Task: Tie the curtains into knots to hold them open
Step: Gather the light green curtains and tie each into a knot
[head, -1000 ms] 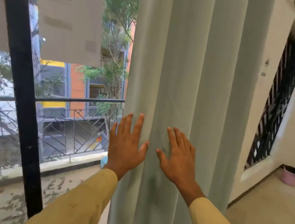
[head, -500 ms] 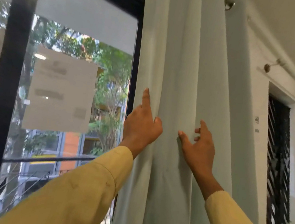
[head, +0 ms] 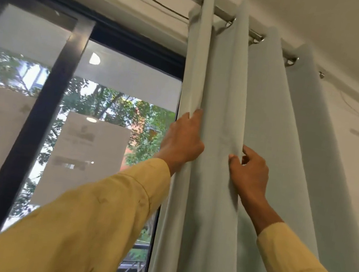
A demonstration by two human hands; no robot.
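Note:
A pale grey-green curtain (head: pixel 267 129) hangs in tall folds from metal rings on a rod (head: pixel 255 34) near the ceiling. It is gathered to the right of the window. My left hand (head: pixel 182 143) grips the curtain's leftmost fold, fingers curled round its edge. My right hand (head: pixel 249 171) pinches the neighbouring fold between thumb and fingers. Both arms in yellow sleeves reach upward. No knot is visible in the cloth.
A large window with a black frame (head: pixel 38 116) fills the left, with paper sheets (head: pixel 83 159) stuck on the glass and trees outside. A white wall (head: pixel 353 174) stands to the right of the curtain.
The view has tilted up toward the curtain rod. Both hands rose along the curtain, went from lying flat on the cloth to gripping separate folds.

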